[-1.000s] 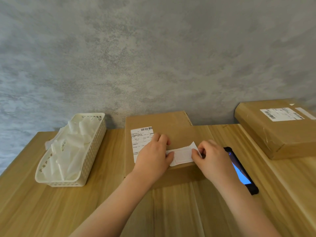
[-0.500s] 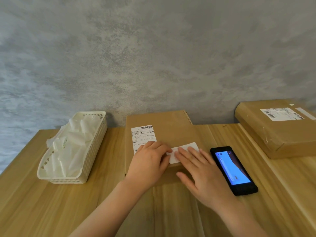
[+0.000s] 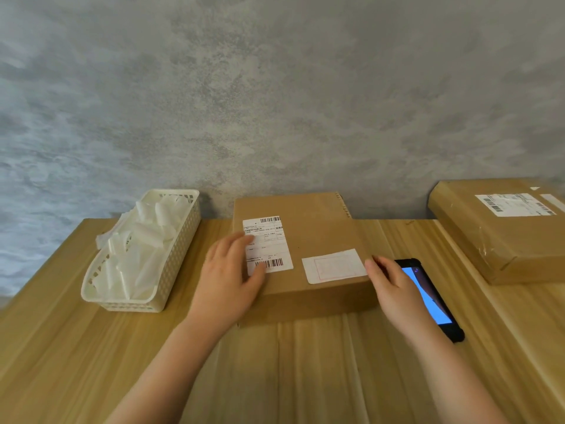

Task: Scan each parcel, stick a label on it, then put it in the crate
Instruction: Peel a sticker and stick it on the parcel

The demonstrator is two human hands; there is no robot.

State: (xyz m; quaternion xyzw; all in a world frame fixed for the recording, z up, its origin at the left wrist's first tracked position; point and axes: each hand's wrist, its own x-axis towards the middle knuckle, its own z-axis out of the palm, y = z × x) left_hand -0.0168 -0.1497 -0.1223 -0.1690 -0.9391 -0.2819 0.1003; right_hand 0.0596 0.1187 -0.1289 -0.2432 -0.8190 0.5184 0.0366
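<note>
A flat brown cardboard parcel (image 3: 318, 237) lies on the wooden table (image 3: 305, 377) in front of me. A printed shipping label with barcodes (image 3: 269, 243) is on its left half. A small white label with a red outline (image 3: 334, 266) lies flat on its near right part. My left hand (image 3: 229, 280) rests with relaxed fingers on the parcel's left edge, touching the shipping label. My right hand (image 3: 394, 292) sits at the parcel's right edge with straight fingers, just right of the white label and over a black phone (image 3: 434, 301) with a lit blue screen.
A white plastic basket (image 3: 159, 280) holding several white paper pieces stands at the left. A second brown parcel (image 3: 504, 234) with a label sits on a raised surface at the right. A grey wall stands behind the table.
Both hands have slid apart off the white label, which now lies flat and uncovered on the parcel. The left hand moved left, the right hand right over the phone.
</note>
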